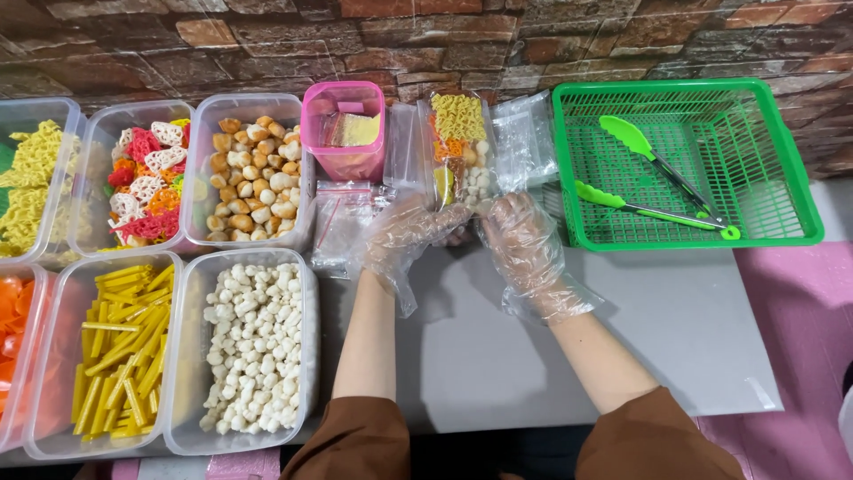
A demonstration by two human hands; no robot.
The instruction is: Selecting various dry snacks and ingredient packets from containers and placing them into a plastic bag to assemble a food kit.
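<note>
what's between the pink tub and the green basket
The filled clear snack bag that both gloved hands hold, with empty clear bags beside it, in the head view.

Light: bright, even, from overhead.
Shadows: faint, soft.
Glare: mild sheen on the clear plastic gloves.
Focus: sharp.
Distortion: edges bow at 9 o'clock.

Faux brick-and-stone patterned wall [267, 36] runs behind my flat grey counter [498, 347]; pink surface [800, 329] at right edge; lighting even.
</note>
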